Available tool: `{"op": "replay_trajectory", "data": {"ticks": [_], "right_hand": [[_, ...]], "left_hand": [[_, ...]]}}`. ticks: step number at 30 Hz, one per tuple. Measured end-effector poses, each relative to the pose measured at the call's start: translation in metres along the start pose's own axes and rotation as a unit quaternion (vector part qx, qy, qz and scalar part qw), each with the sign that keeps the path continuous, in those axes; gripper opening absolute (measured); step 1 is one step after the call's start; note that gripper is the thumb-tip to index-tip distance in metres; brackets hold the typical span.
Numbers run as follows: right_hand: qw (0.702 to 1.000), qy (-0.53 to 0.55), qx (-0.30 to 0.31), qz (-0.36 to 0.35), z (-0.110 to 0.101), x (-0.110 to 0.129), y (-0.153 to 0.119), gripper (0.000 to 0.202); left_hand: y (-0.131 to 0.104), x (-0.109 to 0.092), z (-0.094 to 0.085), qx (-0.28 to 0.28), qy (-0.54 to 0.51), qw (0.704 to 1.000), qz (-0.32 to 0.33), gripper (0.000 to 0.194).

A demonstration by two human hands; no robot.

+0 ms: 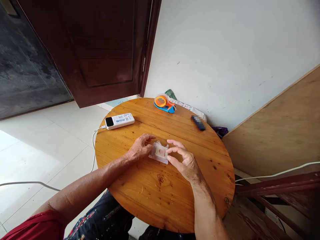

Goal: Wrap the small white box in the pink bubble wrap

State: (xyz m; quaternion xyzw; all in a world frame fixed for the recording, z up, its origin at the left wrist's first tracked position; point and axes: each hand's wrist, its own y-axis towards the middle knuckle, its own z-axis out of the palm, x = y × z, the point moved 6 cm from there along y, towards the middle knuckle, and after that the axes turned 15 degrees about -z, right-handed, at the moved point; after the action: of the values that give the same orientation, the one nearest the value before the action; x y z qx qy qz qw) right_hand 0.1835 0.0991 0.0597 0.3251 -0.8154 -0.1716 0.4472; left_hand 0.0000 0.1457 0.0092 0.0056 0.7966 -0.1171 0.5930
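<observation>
A small packet in crinkled clear plastic (160, 152), with a pale label bearing red print, lies flat near the middle of the round wooden table. My left hand (143, 146) is at the packet's left edge, its fingers stretched out and the fingertips overlapping or touching the plastic. At the opposite edge, my right hand (183, 159) is held with fingers spread and curved. The right thumb and fingertips come close to the plastic; whether they touch it I cannot tell. Neither hand is closed around the packet.
An orange and blue tape dispenser (165, 102) stands at the far edge of the wooden table (160, 200). At the left is a white device (120, 120) with a cable running off the table. A dark, blurred-out object (198, 122) lies right. Wall and wooden panel border the back right.
</observation>
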Motion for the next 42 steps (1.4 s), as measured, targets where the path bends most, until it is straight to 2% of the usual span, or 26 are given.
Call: {"op": "replay_trajectory", "data": {"ticks": [2,4,9,12,15,20,26,30,34,38,42], "right_hand": [[1.000,-0.008,0.017,-0.009,0.005,0.001,0.000,0.009],[0.999,-0.021,0.025,-0.016,0.009,0.002,-0.001,0.013],[0.997,-0.060,0.004,-0.040,0.014,0.005,-0.001,0.008],[0.996,-0.070,-0.016,-0.057,0.016,0.009,0.001,0.008],[0.994,-0.083,-0.036,-0.066,0.015,0.013,0.002,0.012],[0.993,-0.077,-0.075,-0.039,0.007,0.014,0.001,0.013],[0.994,-0.028,-0.103,0.007,-0.001,0.013,0.000,0.019],[0.988,0.030,-0.144,0.041,-0.005,0.005,-0.004,0.023],[0.969,0.102,-0.215,0.071,-0.009,-0.008,-0.011,0.023],[0.936,0.170,-0.289,0.108,-0.012,-0.019,-0.013,0.026],[0.892,0.192,-0.362,0.189,-0.020,-0.035,-0.020,0.032]], "left_hand": [[0.002,0.005,-0.001,-0.020,0.009,0.999,-0.031,0.049],[0.002,0.006,-0.001,-0.026,0.016,0.999,-0.027,0.047],[-0.008,-0.004,0.002,0.036,0.022,0.999,0.008,0.049],[-0.014,-0.010,0.004,0.036,0.077,0.996,0.032,0.054],[-0.015,-0.013,0.007,0.058,0.078,0.995,0.031,0.061],[-0.017,-0.014,0.009,0.074,0.037,0.996,0.028,0.064],[-0.029,-0.021,0.014,0.124,0.016,0.985,0.122,0.075],[-0.032,-0.015,0.021,0.170,-0.017,0.978,0.123,0.086],[-0.036,-0.016,0.025,0.222,-0.024,0.966,0.127,0.094],[-0.040,-0.022,0.024,0.234,0.008,0.960,0.153,0.099],[-0.036,-0.015,0.030,0.269,-0.067,0.957,0.082,0.098]]}}
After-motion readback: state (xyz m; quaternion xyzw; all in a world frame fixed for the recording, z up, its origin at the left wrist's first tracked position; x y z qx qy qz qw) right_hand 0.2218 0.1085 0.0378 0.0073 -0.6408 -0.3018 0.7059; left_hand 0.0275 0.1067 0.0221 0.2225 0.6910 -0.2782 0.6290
